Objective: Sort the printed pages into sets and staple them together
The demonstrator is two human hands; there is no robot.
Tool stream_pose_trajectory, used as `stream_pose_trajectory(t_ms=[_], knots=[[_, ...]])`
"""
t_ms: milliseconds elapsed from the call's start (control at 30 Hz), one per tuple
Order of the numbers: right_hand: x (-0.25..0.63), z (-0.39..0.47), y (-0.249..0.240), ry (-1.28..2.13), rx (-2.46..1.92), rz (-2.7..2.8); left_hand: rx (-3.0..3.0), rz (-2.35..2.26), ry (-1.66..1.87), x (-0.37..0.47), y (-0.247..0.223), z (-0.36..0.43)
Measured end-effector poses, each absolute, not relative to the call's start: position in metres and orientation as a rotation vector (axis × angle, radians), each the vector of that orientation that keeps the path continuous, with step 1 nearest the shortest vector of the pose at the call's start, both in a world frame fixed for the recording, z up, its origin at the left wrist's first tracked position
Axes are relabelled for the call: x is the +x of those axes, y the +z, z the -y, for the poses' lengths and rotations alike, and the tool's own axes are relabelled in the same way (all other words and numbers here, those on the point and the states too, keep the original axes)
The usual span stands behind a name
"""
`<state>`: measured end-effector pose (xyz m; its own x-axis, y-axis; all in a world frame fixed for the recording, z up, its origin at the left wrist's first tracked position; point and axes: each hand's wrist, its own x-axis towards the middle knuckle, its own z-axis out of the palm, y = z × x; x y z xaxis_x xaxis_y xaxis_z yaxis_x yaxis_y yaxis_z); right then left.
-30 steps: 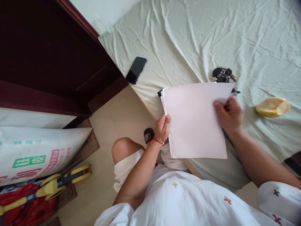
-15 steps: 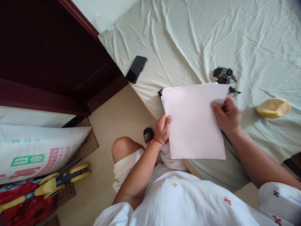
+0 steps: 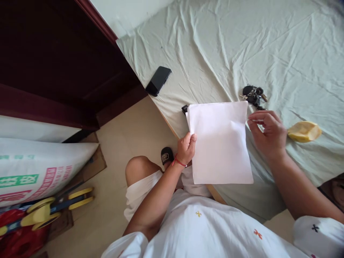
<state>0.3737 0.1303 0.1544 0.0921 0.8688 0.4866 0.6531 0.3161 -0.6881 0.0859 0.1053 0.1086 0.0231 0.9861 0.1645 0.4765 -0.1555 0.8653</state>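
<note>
A small stack of blank white paper sheets [image 3: 220, 147] is held up in front of me, over the table edge and my lap. My left hand [image 3: 186, 147] is closed on its left edge, thumb on top. At that edge the sheets fan slightly apart. My right hand [image 3: 268, 132] is just beside the upper right edge, its thumb and forefinger curved towards each other with a small gap. It looks apart from the paper. A bunch of keys [image 3: 252, 95] lies beyond the right hand, and a peeled-looking yellow fruit [image 3: 304, 131] sits to its right.
A black phone [image 3: 158, 81] lies near the left edge of the cloth-covered table [image 3: 209, 64]. A small black object [image 3: 185, 109] is partly hidden behind the paper. On the floor at left are a printed white sack [image 3: 53, 168] and a yellow-and-blue wheeled thing [image 3: 44, 211].
My right hand has let go of the paper's right edge and moved slightly right. The sheets' right side has shifted left, uncovering more of the keys. My left hand keeps its hold.
</note>
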Motion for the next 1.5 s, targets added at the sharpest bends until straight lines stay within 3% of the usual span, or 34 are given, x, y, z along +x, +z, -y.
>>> stream_pose_trajectory(t_ms=[233,733,967,1167,1333,1500], knots=[[0.343,-0.172,0.201,0.125,-1.111,2.089,1.712,-1.391,1.097,0.088,0.109,-0.102],[0.306,-0.242,0.198,0.711,-0.663,2.564,2.007,-1.187,1.195,0.085,0.117,-0.098],[0.313,-0.230,0.222,0.891,-0.789,2.629,1.903,-1.148,1.153,0.081,0.120,-0.081],[0.310,-0.224,0.221,0.864,-0.650,2.591,1.912,-1.102,1.121,0.082,0.133,-0.071],[0.316,-0.228,0.232,1.117,-0.647,2.651,1.955,-0.985,1.122,0.079,0.143,-0.066],[0.314,-0.226,0.243,1.172,-0.766,2.614,1.467,-1.010,1.116,0.083,0.135,-0.066]])
